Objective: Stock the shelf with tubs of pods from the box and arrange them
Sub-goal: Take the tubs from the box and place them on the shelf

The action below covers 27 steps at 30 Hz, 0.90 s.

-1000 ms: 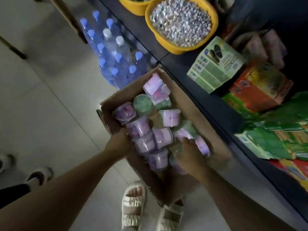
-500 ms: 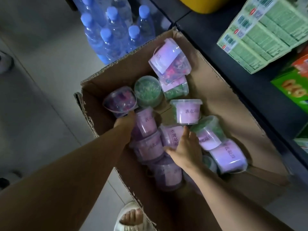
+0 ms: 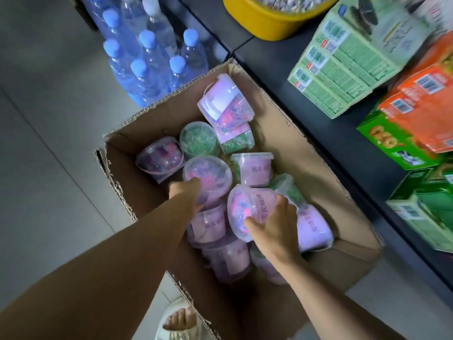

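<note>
Low in the frame, your right hand [image 3: 274, 229] grips a tilted pink tub [image 3: 247, 209] at the frame's middle, inside the cardboard box [image 3: 306, 153]. Just left, your left hand [image 3: 186, 192] curls round another tub [image 3: 208, 176]. Beyond, more tubs fill the box; the dark shelf [image 3: 282, 67] runs along the right.

Half a second earlier both hands lay among the tubs low in the box. Since then the left hand [image 3: 188, 192] closed round a pink-filled tub [image 3: 208, 177] and tipped it lid-up above its fingers, while the right hand [image 3: 274, 229] gripped a labelled tub [image 3: 247, 209] and lifted it onto its side, lid facing left of the thumb.
</note>
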Available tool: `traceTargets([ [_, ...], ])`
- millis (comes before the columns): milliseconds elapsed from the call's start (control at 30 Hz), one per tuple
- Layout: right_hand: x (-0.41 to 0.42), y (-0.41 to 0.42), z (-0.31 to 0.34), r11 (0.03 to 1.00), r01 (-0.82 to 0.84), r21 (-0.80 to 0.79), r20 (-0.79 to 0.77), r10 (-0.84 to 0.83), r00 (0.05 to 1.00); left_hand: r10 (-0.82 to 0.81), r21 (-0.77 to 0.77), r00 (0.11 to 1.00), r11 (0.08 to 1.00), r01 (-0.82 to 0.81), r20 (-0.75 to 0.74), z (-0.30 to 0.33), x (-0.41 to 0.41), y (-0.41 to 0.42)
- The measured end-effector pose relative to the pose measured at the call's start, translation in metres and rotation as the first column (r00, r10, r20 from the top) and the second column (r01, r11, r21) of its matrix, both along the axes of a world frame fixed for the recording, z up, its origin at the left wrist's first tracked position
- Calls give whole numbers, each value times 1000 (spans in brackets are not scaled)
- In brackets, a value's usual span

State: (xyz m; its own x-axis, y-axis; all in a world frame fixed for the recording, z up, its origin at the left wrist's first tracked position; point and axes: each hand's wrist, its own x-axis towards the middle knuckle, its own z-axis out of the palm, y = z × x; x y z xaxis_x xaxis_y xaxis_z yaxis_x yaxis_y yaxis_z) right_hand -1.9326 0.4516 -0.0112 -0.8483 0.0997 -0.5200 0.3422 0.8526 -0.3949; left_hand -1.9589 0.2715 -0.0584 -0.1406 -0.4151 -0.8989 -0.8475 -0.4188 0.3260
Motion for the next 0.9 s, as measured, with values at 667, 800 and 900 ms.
traceTargets([
  [667,-47,42,403,715,483,-506,137,-486,863,-313,-188,865,948,258,-392,431,-19,-9],
  [800,-56,54,518,647,461,-607,65,-538,840,-325,-212,812,944,251,-485,554,-35,-11],
  [900,-58,58,608,600,427,-676,22,-564,826,-354,-252,757,934,254,-549,640,-42,-15],
])
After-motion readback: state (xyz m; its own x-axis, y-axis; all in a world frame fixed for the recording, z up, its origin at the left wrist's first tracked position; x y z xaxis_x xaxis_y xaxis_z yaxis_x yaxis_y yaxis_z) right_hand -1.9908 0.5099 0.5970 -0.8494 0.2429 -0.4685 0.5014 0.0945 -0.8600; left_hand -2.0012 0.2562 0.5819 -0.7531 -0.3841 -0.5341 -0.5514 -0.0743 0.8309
